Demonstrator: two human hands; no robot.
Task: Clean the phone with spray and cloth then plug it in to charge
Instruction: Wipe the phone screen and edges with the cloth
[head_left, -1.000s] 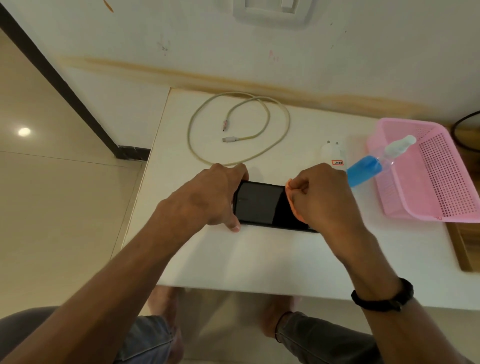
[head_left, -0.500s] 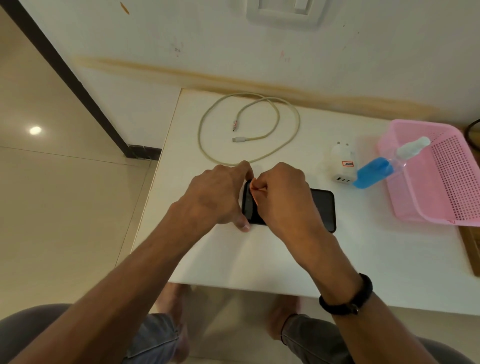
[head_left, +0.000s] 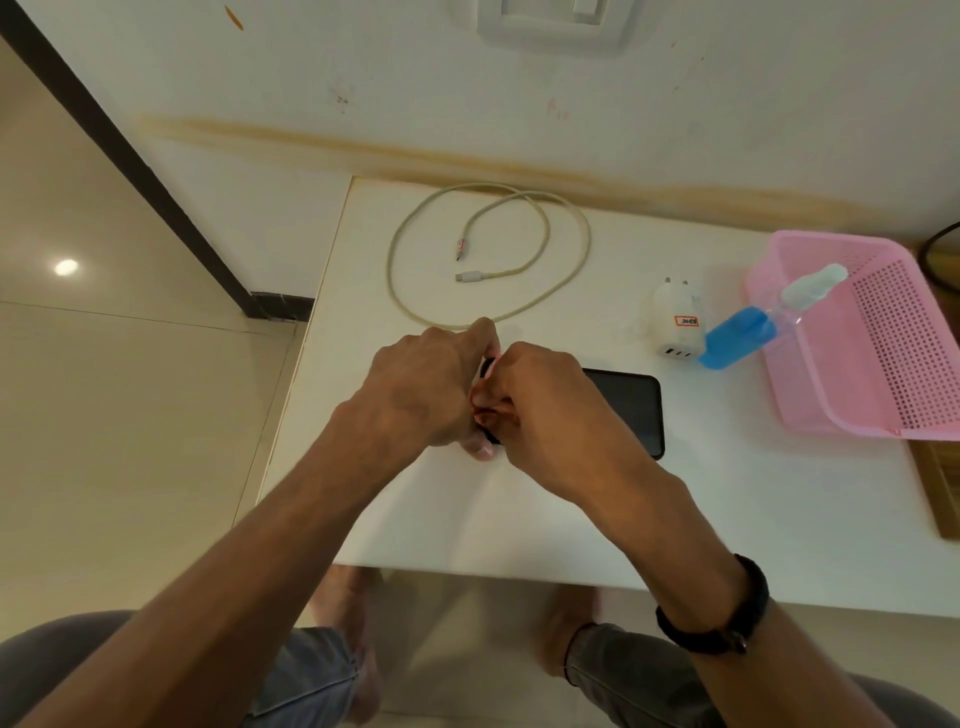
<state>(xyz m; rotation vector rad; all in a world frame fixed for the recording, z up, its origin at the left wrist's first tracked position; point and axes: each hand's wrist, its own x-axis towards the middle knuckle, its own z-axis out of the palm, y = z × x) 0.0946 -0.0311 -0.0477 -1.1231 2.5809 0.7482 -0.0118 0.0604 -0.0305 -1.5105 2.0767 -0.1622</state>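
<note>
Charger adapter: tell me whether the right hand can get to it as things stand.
Probably yes. The charger adapter stands free on the table, just beyond the phone, with nothing between it and the right hand. But that hand is busy with an orange cloth.

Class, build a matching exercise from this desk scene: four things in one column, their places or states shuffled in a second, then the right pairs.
1. phone
2. cable
3. spray bottle
4. charger plug

A. leaning over the pink basket rim
B. coiled near the wall
C. flat under both hands
D. standing left of the bottle

Pairs: 1-C, 2-B, 3-A, 4-D
</note>
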